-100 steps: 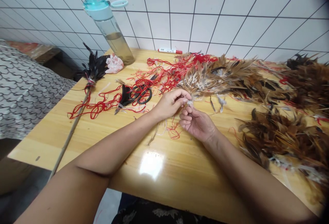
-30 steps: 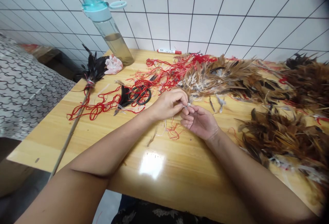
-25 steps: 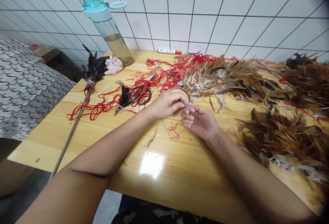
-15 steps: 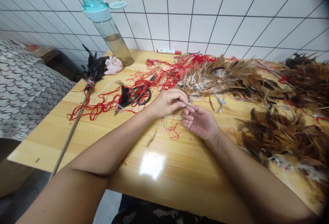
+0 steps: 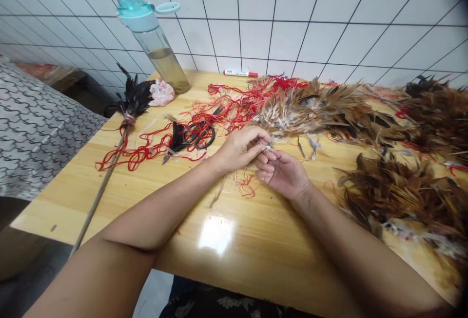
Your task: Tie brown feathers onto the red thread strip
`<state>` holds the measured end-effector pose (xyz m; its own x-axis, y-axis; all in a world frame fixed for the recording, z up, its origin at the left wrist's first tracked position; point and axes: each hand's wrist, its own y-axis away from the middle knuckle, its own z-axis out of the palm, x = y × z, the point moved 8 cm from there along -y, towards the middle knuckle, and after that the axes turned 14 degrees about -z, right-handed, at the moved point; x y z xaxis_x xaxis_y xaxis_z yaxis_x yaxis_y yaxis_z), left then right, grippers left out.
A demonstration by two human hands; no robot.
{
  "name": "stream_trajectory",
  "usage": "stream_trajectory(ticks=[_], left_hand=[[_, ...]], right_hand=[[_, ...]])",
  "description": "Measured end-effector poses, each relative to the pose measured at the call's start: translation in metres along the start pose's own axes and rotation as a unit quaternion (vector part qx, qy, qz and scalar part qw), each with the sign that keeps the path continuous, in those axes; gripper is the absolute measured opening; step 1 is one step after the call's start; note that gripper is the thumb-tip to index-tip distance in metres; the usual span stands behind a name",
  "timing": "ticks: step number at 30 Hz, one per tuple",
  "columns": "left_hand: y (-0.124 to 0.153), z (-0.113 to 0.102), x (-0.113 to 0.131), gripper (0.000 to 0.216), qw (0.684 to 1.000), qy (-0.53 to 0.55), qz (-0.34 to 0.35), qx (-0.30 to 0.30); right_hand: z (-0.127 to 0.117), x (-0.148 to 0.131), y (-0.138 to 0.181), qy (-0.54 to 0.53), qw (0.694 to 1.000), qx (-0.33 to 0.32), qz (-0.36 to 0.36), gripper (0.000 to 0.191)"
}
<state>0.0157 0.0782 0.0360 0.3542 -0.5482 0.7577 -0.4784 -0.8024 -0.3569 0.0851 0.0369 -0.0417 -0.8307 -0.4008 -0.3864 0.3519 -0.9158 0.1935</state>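
Note:
Over the middle of the table, my left hand (image 5: 243,147) is closed, thumb and fingertips pinched together. Its tips meet those of my right hand (image 5: 285,174), which is turned palm up with its fingers curled. Between the fingertips shows a small whitish wisp (image 5: 268,148), too small to tell its kind. Just beyond the hands lies a heap of brown and tan feathers (image 5: 307,108) with pale quill ends. Tangled red string (image 5: 234,108) runs left of that heap. Black-handled scissors (image 5: 204,138) lie partly under the string, left of my left hand.
A feather duster (image 5: 133,96) with black feathers and a long stick lies at the left. A water bottle (image 5: 164,65) and a marker (image 5: 240,73) are near the tiled wall. More brown feathers (image 5: 405,191) cover the right side of the wooden table (image 5: 234,269).
My left fingers have shifted slightly at the pinch, and the whitish wisp shows a little more. The arms have barely moved. The patterned cloth at the left edge has shifted.

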Motion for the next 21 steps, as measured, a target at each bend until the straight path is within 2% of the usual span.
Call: stream_trajectory(ticks=[3, 6, 10, 14, 18, 21], left_hand=[[0.001, 0.001, -0.004, 0.009, 0.999, 0.020, -0.027, 0.011], [0.001, 0.002, -0.003, 0.008, 0.999, -0.002, -0.022, 0.026], [0.003, 0.002, 0.005, 0.008, 0.994, -0.087, 0.042, 0.051], [0.007, 0.009, 0.006, 0.012, 0.977, -0.176, 0.112, 0.048], [0.010, 0.012, 0.007, 0.013, 0.957, -0.246, 0.143, 0.057], [0.012, 0.013, 0.012, 0.013, 0.952, -0.260, 0.151, 0.056]], right_hand=[[0.000, 0.001, 0.000, -0.008, 1.000, 0.005, 0.001, 0.033], [0.000, 0.002, 0.000, -0.010, 1.000, 0.010, 0.003, 0.032], [0.000, 0.004, 0.000, -0.015, 1.000, 0.009, 0.005, 0.031], [0.000, 0.005, 0.000, -0.019, 1.000, 0.014, 0.005, 0.031], [0.001, 0.006, 0.001, -0.022, 1.000, 0.012, 0.006, 0.030], [-0.001, 0.007, 0.001, -0.022, 1.000, 0.021, 0.004, 0.029]])
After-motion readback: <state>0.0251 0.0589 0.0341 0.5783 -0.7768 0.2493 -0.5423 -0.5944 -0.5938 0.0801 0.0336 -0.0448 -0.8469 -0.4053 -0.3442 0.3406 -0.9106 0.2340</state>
